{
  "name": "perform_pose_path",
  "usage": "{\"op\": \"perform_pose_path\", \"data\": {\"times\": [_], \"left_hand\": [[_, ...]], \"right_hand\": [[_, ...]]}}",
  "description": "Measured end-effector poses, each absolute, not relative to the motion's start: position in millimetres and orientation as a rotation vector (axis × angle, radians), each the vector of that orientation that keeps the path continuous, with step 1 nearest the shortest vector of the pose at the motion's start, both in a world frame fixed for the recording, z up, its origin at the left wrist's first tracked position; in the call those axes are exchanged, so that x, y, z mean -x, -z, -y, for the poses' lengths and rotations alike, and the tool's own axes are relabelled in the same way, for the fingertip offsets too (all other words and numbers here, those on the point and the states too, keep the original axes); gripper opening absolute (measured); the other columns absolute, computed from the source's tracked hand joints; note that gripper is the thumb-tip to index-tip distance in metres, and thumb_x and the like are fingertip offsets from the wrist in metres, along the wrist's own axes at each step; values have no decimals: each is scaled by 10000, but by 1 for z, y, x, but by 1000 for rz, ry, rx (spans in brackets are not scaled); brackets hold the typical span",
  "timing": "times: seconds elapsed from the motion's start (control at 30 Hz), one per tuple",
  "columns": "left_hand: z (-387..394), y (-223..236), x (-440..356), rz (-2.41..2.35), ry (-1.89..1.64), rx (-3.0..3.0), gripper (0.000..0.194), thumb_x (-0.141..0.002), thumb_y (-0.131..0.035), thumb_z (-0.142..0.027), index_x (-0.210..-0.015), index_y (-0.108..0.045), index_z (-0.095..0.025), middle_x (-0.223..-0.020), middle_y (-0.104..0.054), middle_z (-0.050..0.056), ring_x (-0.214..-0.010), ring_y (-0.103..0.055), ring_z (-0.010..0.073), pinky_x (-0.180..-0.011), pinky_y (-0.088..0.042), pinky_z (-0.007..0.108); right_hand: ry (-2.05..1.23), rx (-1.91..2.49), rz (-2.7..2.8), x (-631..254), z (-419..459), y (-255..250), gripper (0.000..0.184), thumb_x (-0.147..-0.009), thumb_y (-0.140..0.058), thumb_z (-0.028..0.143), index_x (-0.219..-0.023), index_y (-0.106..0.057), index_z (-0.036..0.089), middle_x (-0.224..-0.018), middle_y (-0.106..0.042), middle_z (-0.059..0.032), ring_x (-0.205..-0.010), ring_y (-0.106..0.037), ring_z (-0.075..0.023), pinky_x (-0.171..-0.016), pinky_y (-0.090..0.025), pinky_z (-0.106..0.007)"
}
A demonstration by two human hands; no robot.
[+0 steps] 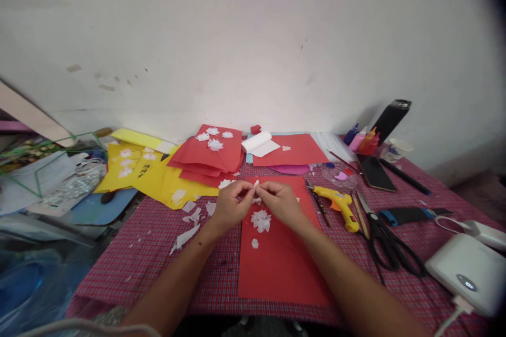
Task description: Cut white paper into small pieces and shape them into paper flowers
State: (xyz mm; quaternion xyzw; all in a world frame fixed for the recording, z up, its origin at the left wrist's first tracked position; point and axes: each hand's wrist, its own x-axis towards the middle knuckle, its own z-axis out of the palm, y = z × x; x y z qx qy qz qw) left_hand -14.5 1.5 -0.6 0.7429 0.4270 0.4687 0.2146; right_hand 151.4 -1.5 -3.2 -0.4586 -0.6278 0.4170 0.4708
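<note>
Both hands meet above a red paper sheet [276,268], pinching a small white piece of tissue paper [256,184] between their fingertips. My left hand [233,201] is closed on its left side, and my right hand [280,201] is closed on its right side. Just below the hands, a ruffled white paper flower [261,220] lies on the red sheet. A small white paper piece [255,243] sits nearer to me on the same sheet. Left of the left hand, white paper scraps [185,237] are scattered on the checked cloth.
Red papers with white flowers [215,145] lie behind, beside a white paper roll [256,142]. To the right are a yellow glue gun [336,202], black scissors [389,242], a phone [375,172], a black bottle [391,118] and a white power bank [468,271]. Yellow paper [158,179] lies left.
</note>
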Motion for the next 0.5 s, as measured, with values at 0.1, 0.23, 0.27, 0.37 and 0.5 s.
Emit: {"op": "perform_pose_path", "data": {"times": [0.1,0.23,0.27,0.37,0.5], "left_hand": [[-2,1,14,-1197,-1276,-2017,124,-875,-567,-240,-814,-660,-184,-797,-685,30,-742,-610,146,-717,-447,256],[-3,3,13,-1191,-1253,-1880,135,-875,-568,-274,-820,-650,-183,-803,-683,26,-738,-608,141,-700,-455,243],[-3,4,14,-1186,-1250,-1844,138,-871,-572,-284,-819,-648,-181,-799,-681,25,-735,-607,140,-694,-457,241],[-7,6,15,-1164,-1250,-1727,145,-855,-586,-298,-810,-645,-174,-774,-679,24,-721,-610,140,-678,-463,238],[-12,9,16,-1143,-1242,-1560,139,-827,-595,-281,-758,-632,-166,-745,-689,30,-686,-620,135,-661,-474,237]], "right_hand": [[-1025,1131,1513,-150,1,3,216,-850,-585,327,-712,-668,182,-661,-639,7,-595,-550,-129,-544,-388,-231],[-1045,1158,1449,-150,1,2,235,-839,-593,361,-712,-664,176,-637,-638,1,-561,-544,-129,-516,-385,-228],[-1056,1159,1435,-150,1,2,241,-835,-594,367,-704,-658,175,-620,-629,1,-547,-535,-127,-505,-380,-228],[-1084,1147,1396,-152,0,1,228,-821,-593,348,-675,-635,177,-570,-591,11,-513,-503,-121,-481,-361,-225],[-1156,1073,1330,-154,-2,1,186,-799,-579,280,-649,-624,179,-545,-589,8,-507,-509,-121,-505,-373,-232]]}}
